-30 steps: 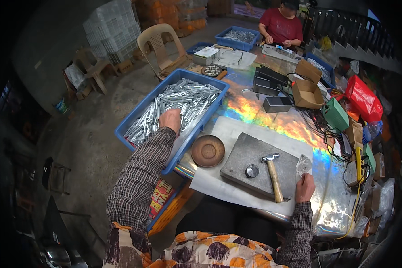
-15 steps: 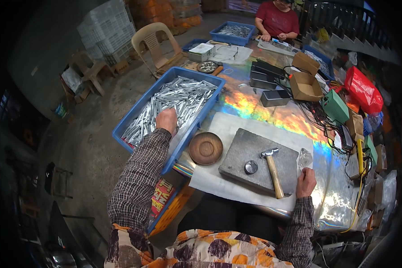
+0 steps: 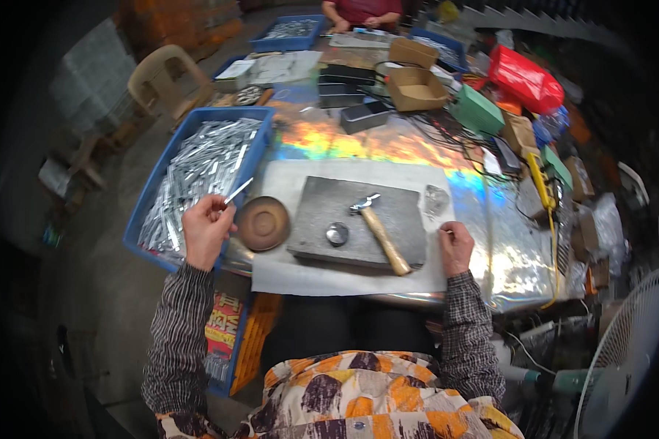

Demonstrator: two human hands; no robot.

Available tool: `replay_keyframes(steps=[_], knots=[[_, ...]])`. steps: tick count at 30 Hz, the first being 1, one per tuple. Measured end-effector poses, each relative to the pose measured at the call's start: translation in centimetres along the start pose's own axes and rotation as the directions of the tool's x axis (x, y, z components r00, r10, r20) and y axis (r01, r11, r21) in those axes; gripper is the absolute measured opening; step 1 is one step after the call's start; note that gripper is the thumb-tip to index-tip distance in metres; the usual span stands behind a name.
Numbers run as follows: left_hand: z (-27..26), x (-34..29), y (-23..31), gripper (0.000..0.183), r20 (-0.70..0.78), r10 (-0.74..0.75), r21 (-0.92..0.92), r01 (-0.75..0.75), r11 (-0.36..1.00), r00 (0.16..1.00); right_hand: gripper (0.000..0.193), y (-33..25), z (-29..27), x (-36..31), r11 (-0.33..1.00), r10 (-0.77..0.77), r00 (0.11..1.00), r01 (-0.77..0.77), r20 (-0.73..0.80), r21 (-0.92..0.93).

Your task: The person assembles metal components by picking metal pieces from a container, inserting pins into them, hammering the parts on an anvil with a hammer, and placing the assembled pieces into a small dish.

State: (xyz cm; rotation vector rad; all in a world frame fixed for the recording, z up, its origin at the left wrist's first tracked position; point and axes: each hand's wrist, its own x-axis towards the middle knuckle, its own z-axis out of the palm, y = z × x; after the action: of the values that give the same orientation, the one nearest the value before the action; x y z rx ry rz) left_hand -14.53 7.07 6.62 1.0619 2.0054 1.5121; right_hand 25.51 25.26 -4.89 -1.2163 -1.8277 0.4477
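Lifted out of the blue crate [image 3: 148, 207], the left hand [image 3: 206, 231] now pinches one thin metal strip [image 3: 238, 191] between its fingertips, the strip slanting up over the crate's right rim; half a second ago that hand lay flat among the strips. The right hand [image 3: 455, 247] has come down to the paper sheet [image 3: 285, 272] near the desk's front edge, fingers curled shut; whether it holds anything cannot be told.

That crate, hanging off the desk's left edge, is heaped with many loose silvery metal strips [image 3: 198, 168], too many to count. One round brown dish [image 3: 263, 223] sits just right of it on the sheet; its contents cannot be made out. One dark steel slab [image 3: 403, 212] lies mid-sheet, bearing one small round metal disc [image 3: 337, 233] and one wooden-handled hammer [image 3: 378, 229]. One open cardboard box [image 3: 415, 86] stands toward the far edge, beside a stack of three dark trays [image 3: 346, 81]. A second blue crate [image 3: 288, 33] of metal parts sits at the far end.
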Motion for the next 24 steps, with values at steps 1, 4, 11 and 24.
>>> replay_keyframes(steps=[1,4,11,24], knots=[[0.8,-0.8,0.0,0.011,0.025,0.006,-0.010,-0.006,1.000,1.000,0.007,0.2,-0.1,-0.3,0.993,0.080,0.997,-0.081,0.016,0.086],[3.0,-2.9,0.5,0.010,0.087,0.041,-0.167,-0.026,0.986,0.995,0.008,-1.2,-1.3,-0.7,0.958,0.172,0.985,-0.173,0.021,0.227],[8.1,-7.3,2.3,0.012,0.209,0.064,-0.312,0.004,0.950,0.976,0.009,-6.3,-4.0,-1.8,0.335,0.364,0.835,-0.530,0.412,0.779],[13.6,-11.0,4.4,0.022,0.489,-0.043,-0.546,0.344,0.764,0.871,0.008,-12.4,-4.0,-5.3,0.262,0.224,0.796,-0.605,0.563,0.752]])
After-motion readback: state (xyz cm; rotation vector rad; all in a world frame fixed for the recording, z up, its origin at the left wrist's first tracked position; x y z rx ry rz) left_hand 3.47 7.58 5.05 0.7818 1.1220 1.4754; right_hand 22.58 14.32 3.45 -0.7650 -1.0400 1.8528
